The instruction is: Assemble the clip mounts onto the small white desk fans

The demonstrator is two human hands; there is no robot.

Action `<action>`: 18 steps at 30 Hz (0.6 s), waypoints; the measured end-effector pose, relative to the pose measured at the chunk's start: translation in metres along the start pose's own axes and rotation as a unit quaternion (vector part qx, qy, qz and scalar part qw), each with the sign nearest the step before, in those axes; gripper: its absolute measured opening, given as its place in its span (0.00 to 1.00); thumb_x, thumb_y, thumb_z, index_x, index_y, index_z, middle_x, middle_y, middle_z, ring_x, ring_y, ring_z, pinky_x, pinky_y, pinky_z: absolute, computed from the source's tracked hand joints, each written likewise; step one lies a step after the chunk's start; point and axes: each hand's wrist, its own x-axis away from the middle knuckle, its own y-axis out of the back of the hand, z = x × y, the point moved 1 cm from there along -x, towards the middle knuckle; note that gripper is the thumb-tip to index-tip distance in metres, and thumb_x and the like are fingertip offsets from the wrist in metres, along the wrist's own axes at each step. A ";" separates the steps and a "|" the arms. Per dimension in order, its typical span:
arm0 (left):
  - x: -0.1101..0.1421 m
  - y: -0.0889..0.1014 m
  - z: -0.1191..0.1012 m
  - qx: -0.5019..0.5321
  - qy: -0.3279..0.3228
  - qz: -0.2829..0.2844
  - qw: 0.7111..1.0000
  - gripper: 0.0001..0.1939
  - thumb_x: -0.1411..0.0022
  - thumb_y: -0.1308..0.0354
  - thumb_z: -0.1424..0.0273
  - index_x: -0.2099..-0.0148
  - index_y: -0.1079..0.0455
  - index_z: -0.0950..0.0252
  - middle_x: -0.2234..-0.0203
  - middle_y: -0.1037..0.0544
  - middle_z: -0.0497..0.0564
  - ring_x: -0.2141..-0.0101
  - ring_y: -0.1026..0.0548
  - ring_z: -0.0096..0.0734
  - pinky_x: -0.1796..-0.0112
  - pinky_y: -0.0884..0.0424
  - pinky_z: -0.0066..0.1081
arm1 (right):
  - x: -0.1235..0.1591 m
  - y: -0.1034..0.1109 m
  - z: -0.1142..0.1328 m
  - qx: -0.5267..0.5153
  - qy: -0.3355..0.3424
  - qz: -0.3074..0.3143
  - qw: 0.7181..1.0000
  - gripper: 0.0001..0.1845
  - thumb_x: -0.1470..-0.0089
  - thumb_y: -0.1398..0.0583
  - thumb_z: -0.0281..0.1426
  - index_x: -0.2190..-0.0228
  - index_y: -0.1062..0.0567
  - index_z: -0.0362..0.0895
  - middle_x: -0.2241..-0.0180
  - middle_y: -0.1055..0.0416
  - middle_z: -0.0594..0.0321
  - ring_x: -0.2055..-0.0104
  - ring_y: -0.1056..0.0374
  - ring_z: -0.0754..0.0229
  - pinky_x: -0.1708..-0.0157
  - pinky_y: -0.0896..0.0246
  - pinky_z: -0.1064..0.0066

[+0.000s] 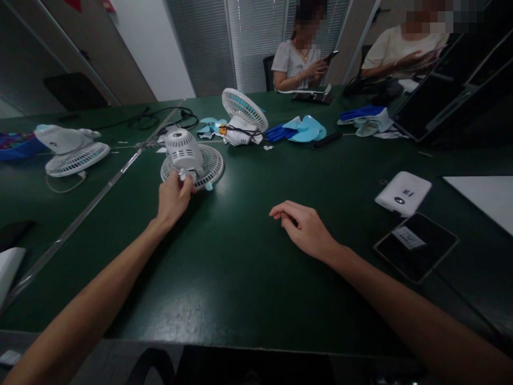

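Observation:
My left hand (174,197) reaches to the near side of a small white electric fan (184,149), which lies with its round grille down and its motor housing up. Thumb and fingers close around a white part at the fan's near edge; its exact shape is partly hidden by the fingertips. A light blue bit (209,186) shows at the grille's rim. My right hand (304,227) is over the green table to the right, loosely bent, with nothing visible in it.
On the table (224,278) are a second fan (244,117), a third fan (76,147), blue fan blades (306,129), black cables (150,116), a white box-like device (404,192) and a black pad (417,246). Two people (298,67) sit across, beyond a dark screen (452,80) at right.

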 end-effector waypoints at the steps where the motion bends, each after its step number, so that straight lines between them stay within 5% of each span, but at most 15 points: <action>1: 0.005 -0.004 -0.009 0.013 -0.012 0.014 1.000 0.14 0.28 0.50 0.58 0.55 0.33 0.65 0.73 0.20 0.50 0.76 0.24 0.33 0.72 0.31 0.29 | 0.000 -0.001 -0.001 0.008 0.005 0.005 1.000 0.16 0.37 0.47 0.22 0.55 0.24 0.46 0.60 0.26 0.62 0.64 0.30 0.62 0.66 0.36 0.68; 9: 0.057 -0.034 -0.072 0.079 -0.092 0.171 0.978 0.13 0.26 0.49 0.58 0.52 0.33 0.63 0.74 0.23 0.48 0.77 0.27 0.30 0.74 0.34 0.27 | -0.002 -0.005 0.010 0.107 0.087 -0.012 0.990 0.22 0.36 0.42 0.26 0.42 0.31 0.47 0.46 0.31 0.55 0.46 0.33 0.52 0.47 0.33 0.55; 14: 0.084 -0.038 -0.105 0.140 -0.117 0.252 0.950 0.13 0.27 0.48 0.58 0.54 0.34 0.63 0.74 0.26 0.46 0.77 0.30 0.28 0.74 0.37 0.28 | 0.001 -0.014 0.019 0.203 0.182 0.028 0.962 0.16 0.34 0.42 0.31 0.47 0.27 0.44 0.50 0.28 0.53 0.50 0.32 0.49 0.51 0.31 0.53; 18: 0.079 -0.032 -0.111 0.271 -0.095 0.268 0.920 0.15 0.25 0.52 0.57 0.56 0.34 0.63 0.67 0.25 0.50 0.66 0.27 0.33 0.62 0.29 0.32 | 0.002 -0.018 0.018 0.247 0.191 0.016 0.950 0.16 0.33 0.43 0.31 0.45 0.26 0.44 0.51 0.26 0.54 0.52 0.32 0.50 0.53 0.32 0.54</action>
